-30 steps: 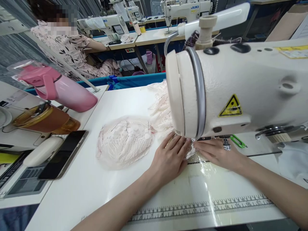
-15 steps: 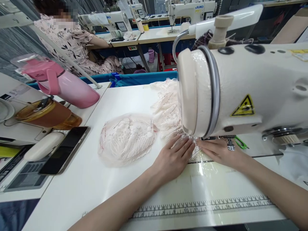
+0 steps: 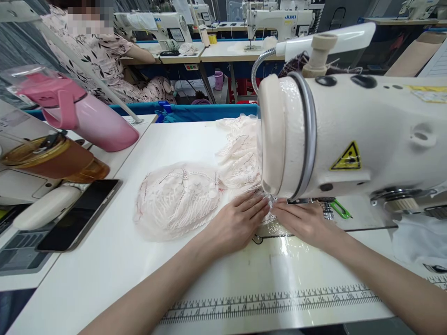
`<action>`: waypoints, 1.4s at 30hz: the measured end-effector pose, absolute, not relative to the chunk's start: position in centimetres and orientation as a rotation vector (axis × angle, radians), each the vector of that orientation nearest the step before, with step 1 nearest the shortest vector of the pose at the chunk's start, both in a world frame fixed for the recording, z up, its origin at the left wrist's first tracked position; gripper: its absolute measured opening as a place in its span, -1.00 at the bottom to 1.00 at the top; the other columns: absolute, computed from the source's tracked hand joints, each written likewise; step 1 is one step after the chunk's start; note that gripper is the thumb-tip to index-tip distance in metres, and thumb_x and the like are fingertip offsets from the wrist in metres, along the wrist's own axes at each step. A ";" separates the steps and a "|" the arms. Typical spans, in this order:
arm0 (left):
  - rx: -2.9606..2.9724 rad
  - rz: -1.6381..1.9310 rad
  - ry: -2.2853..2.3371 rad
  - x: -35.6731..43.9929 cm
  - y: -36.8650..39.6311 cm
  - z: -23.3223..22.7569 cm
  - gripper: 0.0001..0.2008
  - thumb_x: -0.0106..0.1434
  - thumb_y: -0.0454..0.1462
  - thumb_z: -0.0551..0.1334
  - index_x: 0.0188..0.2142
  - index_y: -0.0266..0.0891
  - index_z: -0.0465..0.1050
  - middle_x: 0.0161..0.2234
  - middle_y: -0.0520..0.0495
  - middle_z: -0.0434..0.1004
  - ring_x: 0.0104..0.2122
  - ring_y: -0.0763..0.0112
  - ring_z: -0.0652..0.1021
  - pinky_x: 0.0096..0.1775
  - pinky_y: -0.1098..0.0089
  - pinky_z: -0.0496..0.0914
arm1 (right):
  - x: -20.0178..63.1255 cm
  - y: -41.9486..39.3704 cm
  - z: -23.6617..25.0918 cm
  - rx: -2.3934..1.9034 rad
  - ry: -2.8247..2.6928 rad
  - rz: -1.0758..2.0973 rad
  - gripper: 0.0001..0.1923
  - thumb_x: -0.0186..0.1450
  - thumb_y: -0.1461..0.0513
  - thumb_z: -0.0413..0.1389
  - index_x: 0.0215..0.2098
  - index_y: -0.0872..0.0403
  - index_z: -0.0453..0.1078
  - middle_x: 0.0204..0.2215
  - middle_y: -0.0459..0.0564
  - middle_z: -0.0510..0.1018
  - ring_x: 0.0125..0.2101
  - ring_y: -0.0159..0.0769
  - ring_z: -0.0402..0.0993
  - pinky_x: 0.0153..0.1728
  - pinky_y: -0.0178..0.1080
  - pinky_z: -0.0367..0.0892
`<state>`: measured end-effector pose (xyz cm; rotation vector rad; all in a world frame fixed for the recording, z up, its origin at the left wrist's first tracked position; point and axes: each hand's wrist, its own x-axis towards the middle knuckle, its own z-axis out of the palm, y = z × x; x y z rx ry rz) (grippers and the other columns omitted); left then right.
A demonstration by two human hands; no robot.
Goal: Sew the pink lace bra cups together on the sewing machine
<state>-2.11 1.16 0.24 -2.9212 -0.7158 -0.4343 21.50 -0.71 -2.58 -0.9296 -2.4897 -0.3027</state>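
Observation:
My left hand (image 3: 235, 225) lies flat with fingers stretched out, its fingertips on gathered pale lace fabric (image 3: 240, 156) just under the head of a white sewing machine (image 3: 335, 130). From the other side my right hand (image 3: 309, 225) reaches in, fingers extended and laid against the near edge of the lace. The two sets of fingertips almost meet. The machine head hides the needle and part of the fabric. A separate rounded lace piece (image 3: 176, 200) with reddish thread marks rests left of my left hand. Green-handled snips (image 3: 341, 209) lie beyond my right wrist.
A phone (image 3: 80, 214), a pink tumbler (image 3: 94, 116) and a brown cup (image 3: 56, 158) stand at the left. A printed ruler (image 3: 272, 302) runs along the front edge. White cloth (image 3: 419, 237) lies at the right. A person (image 3: 94, 60) sits beyond the table.
The view has shifted slightly, so most things sit further left in it. My right fingertips are closer to my left ones. Both hands stay on the lace.

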 end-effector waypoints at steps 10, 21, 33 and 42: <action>-2.810 -0.550 -0.721 -1.5 0.8 -0.6 -0.66 0.39 -0.39 -0.03 0.07 -0.38 0.38 0.07 -0.15 0.46 0.13 0.25 0.42 0.17 0.17 0.30 | 21.4 -0.9 -2.1 -0.872 -2.515 -0.239 -0.73 0.29 0.41 0.05 -0.07 0.10 0.41 -0.14 -0.05 0.61 -0.15 -0.36 0.50 -0.12 -0.30 0.34; -2.781 -0.544 -0.769 -1.5 0.9 -0.3 -0.67 0.34 -0.41 -0.02 -0.04 -0.37 0.46 -0.02 -0.15 0.54 0.06 0.23 0.49 0.17 0.13 0.29 | 20.8 -0.8 -2.3 -0.869 -2.446 -0.279 -0.77 0.30 0.40 0.05 -0.13 0.06 0.42 -0.14 -0.18 0.61 -0.18 -0.42 0.51 -0.20 -0.33 0.35; -2.673 -0.516 -0.898 -0.5 -0.1 -1.1 -0.69 0.33 -0.36 0.04 -0.03 -0.38 0.47 0.02 -0.18 0.51 0.05 0.18 0.50 0.14 0.13 0.31 | 21.5 -0.7 -2.9 -0.983 -2.485 -0.134 -0.65 0.33 0.40 0.01 -0.01 -0.02 0.42 -0.07 -0.10 0.58 -0.14 -0.39 0.50 -0.13 -0.32 0.38; -2.665 -0.507 -0.950 -0.1 -0.4 -1.1 -0.66 0.36 -0.28 0.04 0.01 -0.40 0.44 0.03 -0.23 0.49 0.03 0.14 0.50 0.14 0.10 0.30 | 22.7 -0.5 -3.3 -1.094 -2.478 -0.013 -0.59 0.35 0.30 0.03 0.14 -0.13 0.33 -0.06 -0.10 0.56 -0.21 -0.33 0.54 -0.16 -0.25 0.46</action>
